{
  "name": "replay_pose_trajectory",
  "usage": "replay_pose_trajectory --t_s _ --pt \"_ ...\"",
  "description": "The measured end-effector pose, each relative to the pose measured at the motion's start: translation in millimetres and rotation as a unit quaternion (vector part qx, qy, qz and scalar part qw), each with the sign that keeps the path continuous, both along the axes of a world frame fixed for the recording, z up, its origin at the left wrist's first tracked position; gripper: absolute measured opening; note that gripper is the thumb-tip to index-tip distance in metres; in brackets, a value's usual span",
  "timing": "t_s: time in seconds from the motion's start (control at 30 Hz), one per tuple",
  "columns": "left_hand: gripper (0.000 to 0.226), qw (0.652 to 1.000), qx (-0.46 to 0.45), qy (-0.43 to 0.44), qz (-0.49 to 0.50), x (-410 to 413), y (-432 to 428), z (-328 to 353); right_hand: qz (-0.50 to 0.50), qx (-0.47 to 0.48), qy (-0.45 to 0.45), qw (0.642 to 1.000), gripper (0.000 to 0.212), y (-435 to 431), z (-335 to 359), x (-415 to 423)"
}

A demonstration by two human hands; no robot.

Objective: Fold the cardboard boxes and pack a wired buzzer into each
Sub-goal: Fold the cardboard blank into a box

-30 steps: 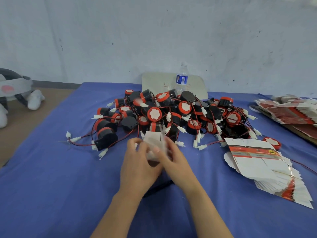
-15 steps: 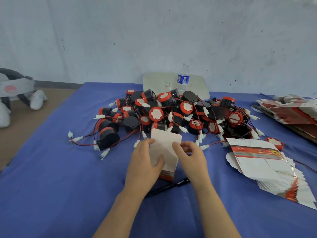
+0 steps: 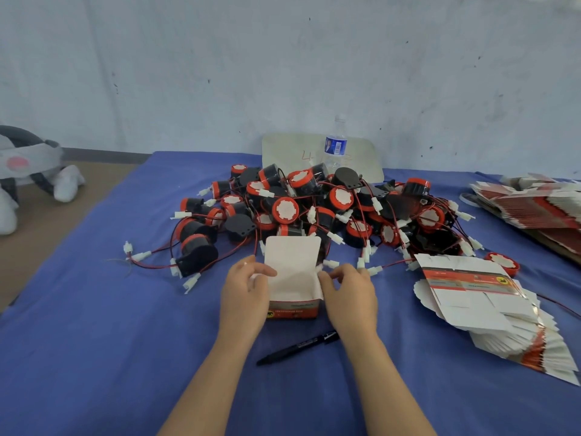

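Holding the cardboard box upright dead centre of the frame, mouth open upward, lid flap standing tall on its far side. The left hand is curled round the left wall and the right hand pinches the right side flap. The pile of wired buzzers sits just beyond the lid, upper middle, so either hand reaches straight forward. I'd guess the tangled wires will snag. A pen lies below the box, with flat boxes off right.

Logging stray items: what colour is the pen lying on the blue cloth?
The pen is black, seen best in the head view.
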State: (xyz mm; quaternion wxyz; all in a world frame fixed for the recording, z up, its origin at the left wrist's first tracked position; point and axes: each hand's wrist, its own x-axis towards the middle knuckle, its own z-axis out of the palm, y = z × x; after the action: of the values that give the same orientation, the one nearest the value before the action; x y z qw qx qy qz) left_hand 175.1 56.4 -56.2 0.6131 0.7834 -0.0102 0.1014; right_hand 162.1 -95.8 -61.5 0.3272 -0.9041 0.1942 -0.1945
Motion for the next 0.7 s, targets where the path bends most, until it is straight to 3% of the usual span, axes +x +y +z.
replay_pose_trajectory --t_s 0.13,0.23,0.3,0.47,0.53,0.6,0.63,0.7 --pt "0.016 0.996 0.076 -0.032 0.024 1.3 3.6 0.6 0.017 -0.039 -0.061 0.997 0.015 1.4 15.6 12.8" --pt "0.020 0.987 0.063 -0.045 0.139 7.4 20.7 3.5 0.044 0.010 -0.177 0.983 0.022 14.7 36.7 37.4" --pt "0.021 0.975 0.041 -0.048 0.212 11.5 33.7 6.1 0.059 0.050 -0.197 0.977 0.032 28.2 51.0 63.6" --pt "0.026 0.967 0.041 -0.058 0.243 15.0 39.0 5.1 0.078 -0.071 0.056 0.993 0.061 57.4 47.5 126.5" --pt "0.026 0.968 0.053 -0.060 0.239 14.1 37.4 3.4 0.059 -0.082 0.069 0.992 0.059 59.3 40.7 135.0" --pt "0.029 0.971 0.066 -0.062 0.223 12.1 34.8 2.0 0.032 -0.091 0.014 0.995 0.057 55.4 41.4 132.5" --pt "0.030 0.973 0.075 -0.064 0.207 10.9 31.9 1.7 0.028 -0.041 -0.043 0.998 0.057 50.7 45.5 127.3" --pt "0.032 0.978 0.098 -0.069 0.169 7.5 23.6 1.5 0.053 0.158 -0.163 0.973 0.052 36.0 58.4 106.7"
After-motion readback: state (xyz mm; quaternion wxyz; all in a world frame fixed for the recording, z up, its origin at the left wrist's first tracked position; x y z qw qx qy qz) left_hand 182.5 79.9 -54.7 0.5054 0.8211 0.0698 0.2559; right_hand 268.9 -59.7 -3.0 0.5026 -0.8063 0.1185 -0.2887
